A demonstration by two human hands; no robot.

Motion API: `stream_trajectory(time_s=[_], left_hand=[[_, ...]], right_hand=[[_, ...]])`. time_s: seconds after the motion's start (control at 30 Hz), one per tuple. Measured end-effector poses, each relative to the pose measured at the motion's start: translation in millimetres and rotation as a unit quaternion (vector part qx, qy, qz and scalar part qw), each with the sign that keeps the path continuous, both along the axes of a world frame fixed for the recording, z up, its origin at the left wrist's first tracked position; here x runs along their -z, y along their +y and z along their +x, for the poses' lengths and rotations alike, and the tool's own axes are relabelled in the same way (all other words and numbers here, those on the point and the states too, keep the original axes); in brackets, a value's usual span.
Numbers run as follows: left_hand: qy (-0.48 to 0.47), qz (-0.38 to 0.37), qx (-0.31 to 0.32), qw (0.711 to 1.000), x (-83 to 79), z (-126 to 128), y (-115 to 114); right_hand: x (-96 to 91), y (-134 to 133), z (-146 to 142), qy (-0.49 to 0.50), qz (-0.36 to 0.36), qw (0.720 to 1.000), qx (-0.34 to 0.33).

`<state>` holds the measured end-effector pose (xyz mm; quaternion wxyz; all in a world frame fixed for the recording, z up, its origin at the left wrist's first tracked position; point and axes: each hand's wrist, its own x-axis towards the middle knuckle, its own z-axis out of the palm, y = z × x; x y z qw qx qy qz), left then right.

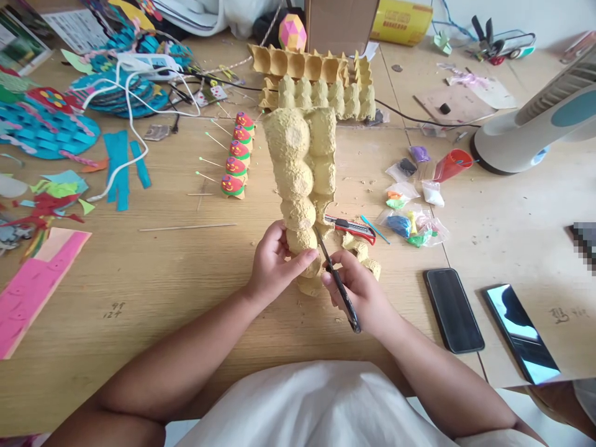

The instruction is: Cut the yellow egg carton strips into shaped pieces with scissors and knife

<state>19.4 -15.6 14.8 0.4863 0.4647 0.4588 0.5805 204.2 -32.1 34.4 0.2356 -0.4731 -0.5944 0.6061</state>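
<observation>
Pale wooden tabletop (153, 273) under even, perhaps daylight, a white wall (549, 15) strip beyond.

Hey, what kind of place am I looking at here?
Most likely a craft worktable at home or in a hobby room. The left hand holds an egg carton strip while the right hand works scissors on it; painted carton figures and clay packets lie around.
</observation>
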Motion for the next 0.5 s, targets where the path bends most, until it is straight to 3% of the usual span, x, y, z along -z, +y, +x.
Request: stream_trajectory(time_s=[0.27, 0.5], left_hand=[[0.004, 0.019, -0.004, 1.000, 7.1, -2, 4], [-0.006, 0.033, -0.007, 0.999, 6.9, -3, 5]], right_hand=[[13.1, 0, -6, -0.013, 0.022, 1.000, 0.006], [3.5, 4, -1, -0.063, 0.052, 0.997, -0.016]])
